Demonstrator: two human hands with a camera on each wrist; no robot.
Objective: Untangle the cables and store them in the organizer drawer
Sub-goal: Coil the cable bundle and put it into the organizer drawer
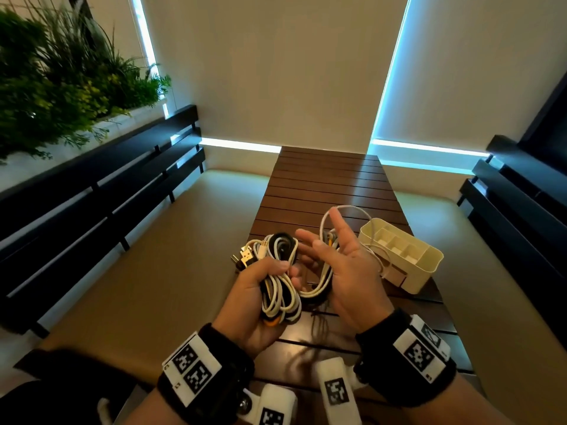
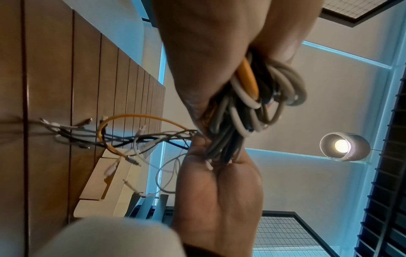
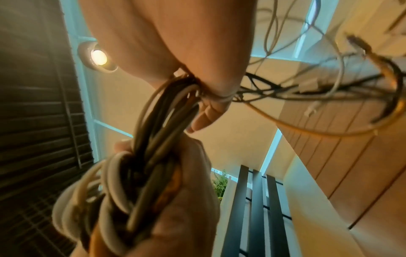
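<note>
While the left hand (image 1: pixel 254 289) grips a tangled bundle of cables (image 1: pixel 280 283) (white, black and orange) above the slatted table (image 1: pixel 325 185), the right hand (image 1: pixel 346 271) is held open, fingers spread, with cable loops draped behind its palm. Just right of the hands, the cream organizer (image 1: pixel 429 265) sits on the table, one white cable trailing into it.
</note>
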